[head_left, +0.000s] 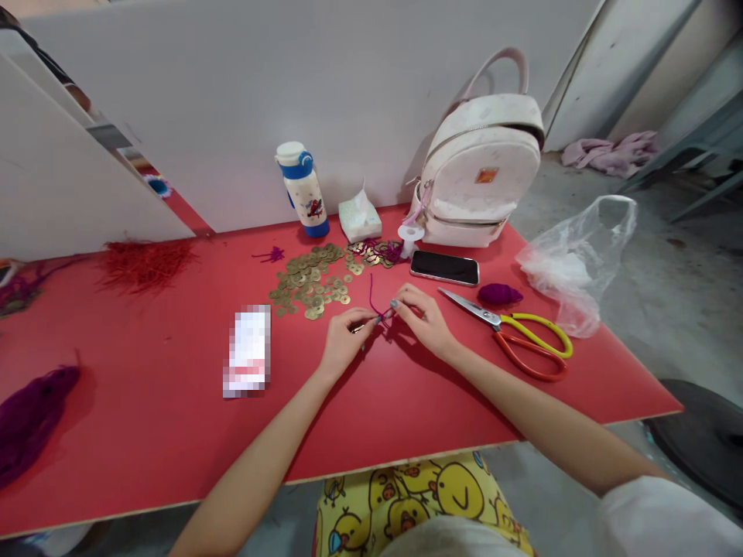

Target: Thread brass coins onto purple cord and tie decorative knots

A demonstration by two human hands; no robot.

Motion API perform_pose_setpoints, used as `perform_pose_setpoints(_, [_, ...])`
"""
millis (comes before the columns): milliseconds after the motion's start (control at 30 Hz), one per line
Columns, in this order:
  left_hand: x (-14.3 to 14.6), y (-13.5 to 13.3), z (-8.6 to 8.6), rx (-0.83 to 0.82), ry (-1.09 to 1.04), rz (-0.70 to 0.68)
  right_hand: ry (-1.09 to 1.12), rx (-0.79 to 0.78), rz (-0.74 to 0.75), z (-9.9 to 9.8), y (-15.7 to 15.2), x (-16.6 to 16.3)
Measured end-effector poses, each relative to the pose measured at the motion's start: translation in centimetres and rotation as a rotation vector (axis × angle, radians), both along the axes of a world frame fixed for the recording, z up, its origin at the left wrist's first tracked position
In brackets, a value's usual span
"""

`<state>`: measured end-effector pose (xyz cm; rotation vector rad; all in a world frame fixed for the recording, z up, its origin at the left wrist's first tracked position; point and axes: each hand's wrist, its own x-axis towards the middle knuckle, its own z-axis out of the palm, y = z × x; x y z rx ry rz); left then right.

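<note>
1. A thin magenta cord point(371, 289) is stretching between two hands over the red table point(348, 433), its loose end pointing toward the brass-coloured coins point(310, 271).
2. From where I'm standing, the cord is looking light, soft and limp; pinching it close to its crossing is seeming surest.
3. The left hand point(347, 338) is pinching the cord, fingertips together; the right hand point(426, 321) is mirroring that narrow grip just beside it.

On the red table point(174, 449), a white-and-blue bottle point(305, 196) and white zippered backpack point(479, 170) are stood along the far edge; round brass-coloured discs point(309, 277) are scattered; yellow-and-red-handled metal scissors point(498, 321) are laid near the right edge.
</note>
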<state>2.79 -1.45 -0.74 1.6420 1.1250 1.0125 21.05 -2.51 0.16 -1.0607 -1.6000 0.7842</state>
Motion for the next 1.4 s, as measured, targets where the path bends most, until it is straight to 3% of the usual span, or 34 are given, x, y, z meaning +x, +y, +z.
perform_pose_setpoints(267, [0.04, -0.12, 0.08, 0.052, -0.052, -0.001, -0.09, -0.079, 0.015, -0.21, 0.33, 0.08])
perform_pose_setpoints(700, [-0.09, -0.09, 0.22, 0.047, -0.034, 0.004, -0.041, -0.106, 0.038, -0.24, 0.16, 0.12])
perform_pose_setpoints(1133, [-0.32, 0.27, 0.18, -0.016, -0.098, -0.051, 0.156, -0.362, 0.146, -0.07, 0.42, 0.16])
perform_pose_setpoints(1400, [-0.21, 0.29, 0.27, -0.017, -0.112, -0.003, -0.01, -0.154, 0.089, 0.03, 0.37, -0.1])
